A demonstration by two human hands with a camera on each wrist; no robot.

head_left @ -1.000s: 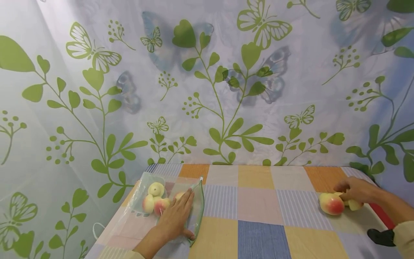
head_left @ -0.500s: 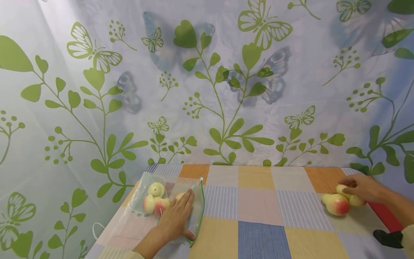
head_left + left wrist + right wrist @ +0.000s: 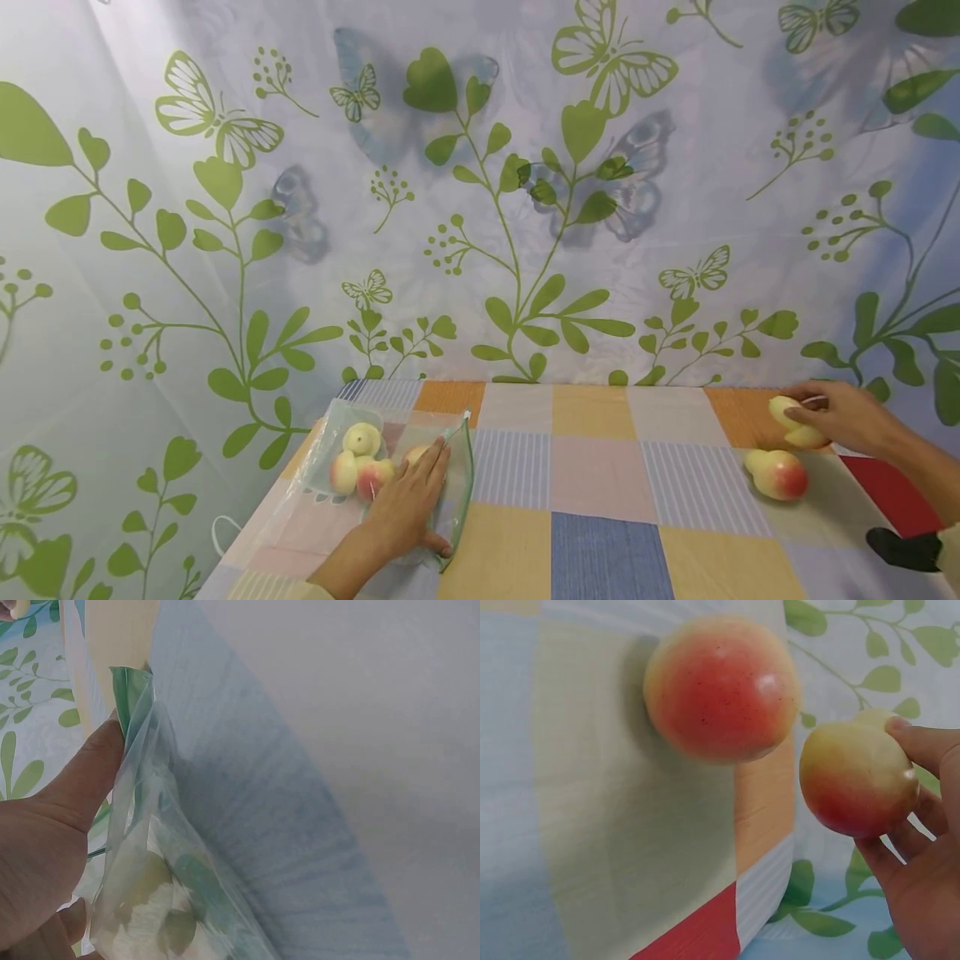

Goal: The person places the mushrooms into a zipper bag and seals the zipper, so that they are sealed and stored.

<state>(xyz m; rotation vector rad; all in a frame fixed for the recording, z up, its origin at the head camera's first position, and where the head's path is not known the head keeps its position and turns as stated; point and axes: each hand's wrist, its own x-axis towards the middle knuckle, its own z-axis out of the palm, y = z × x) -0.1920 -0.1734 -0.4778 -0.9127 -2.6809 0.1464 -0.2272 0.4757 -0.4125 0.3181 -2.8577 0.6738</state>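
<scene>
At the table's right end, my right hand (image 3: 851, 417) holds a yellow pear with a red blush (image 3: 859, 780) between curled fingers and thumb, raised off the cloth. A second yellow-and-red pear (image 3: 780, 477) lies on the table just below that hand. On the left, a clear zip bag (image 3: 461, 487) with a green edge lies flat with several pears (image 3: 362, 439) inside. My left hand (image 3: 405, 507) rests on the bag with straight fingers, partly covering one pear. In the left wrist view, the thumb (image 3: 86, 772) touches the bag's green edge.
A patchwork tablecloth (image 3: 600, 475) covers the table. Behind it hangs a curtain (image 3: 480, 208) printed with leaves and butterflies. A red patch (image 3: 892, 492) lies near the right edge, with a black strap-like thing (image 3: 900, 550) by the right sleeve.
My right hand has taken hold of one pear and lifted it up and away from the other. The remaining pear shifted slightly right. My left hand and the bag stay in place.
</scene>
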